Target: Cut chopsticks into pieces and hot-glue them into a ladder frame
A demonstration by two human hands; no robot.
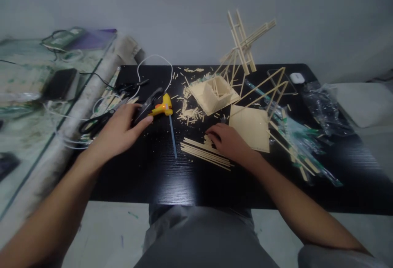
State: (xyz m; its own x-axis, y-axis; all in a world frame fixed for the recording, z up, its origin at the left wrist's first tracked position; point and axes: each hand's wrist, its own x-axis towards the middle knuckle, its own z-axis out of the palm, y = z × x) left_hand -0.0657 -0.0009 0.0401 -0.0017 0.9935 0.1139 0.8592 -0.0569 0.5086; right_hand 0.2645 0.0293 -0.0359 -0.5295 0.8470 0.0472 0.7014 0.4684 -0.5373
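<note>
My left hand (124, 127) is closed around a dark slab-like object (147, 106), thumb along its near side; its exact kind is unclear. Just right of that lies a yellow glue gun (166, 106) with a small orange light, a translucent glue stick (172, 137) running from it toward me. Over some short wooden sticks (208, 140), my right hand (229, 139) rests with its fingers curled down; whatever is under the fingertips is hidden. Several long thin wooden sticks (205, 155) lie side by side below it. Close to its wrist is a square wooden board (250, 127).
Behind stands a stick structure (241, 47) near a wooden base with a box (216, 94). Cut bits (192, 114) are scattered about. Scissors (96, 122) and white cable (155, 56) lie left; plastic-wrapped sticks (294, 137), a clear bag (322, 106) and a white case (297, 78) lie right.
</note>
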